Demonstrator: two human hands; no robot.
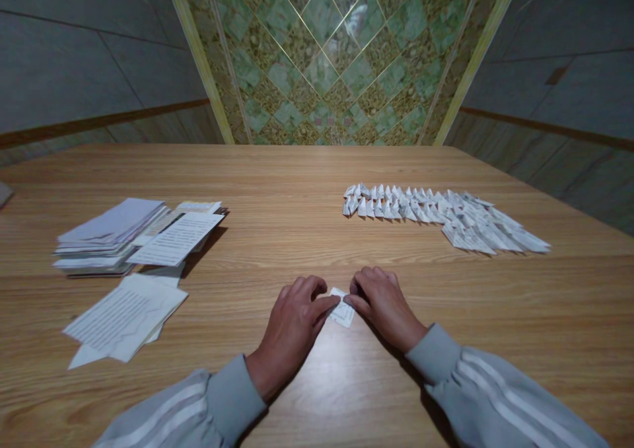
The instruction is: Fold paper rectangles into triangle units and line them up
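Observation:
A small folded piece of printed paper (341,314) lies on the table between my two hands, near the middle of the view. From the left, my left hand (300,316) pinches its edge, thumb stretched onto the paper and fingers curled. Opposite it, my right hand (384,302) grips the other side, thumb tip on the paper close to the left thumb. The far edge of the paper is partly covered by the fingers. Both hands rest low over the wood.
At the left stands a stack of paper sheets (109,230), with loose printed sheets (126,312) in front of it. Rows of small folded paper pieces (396,203) stretch across the right side of the wooden table (277,177). A tiled wall (321,71) rises beyond the far edge.

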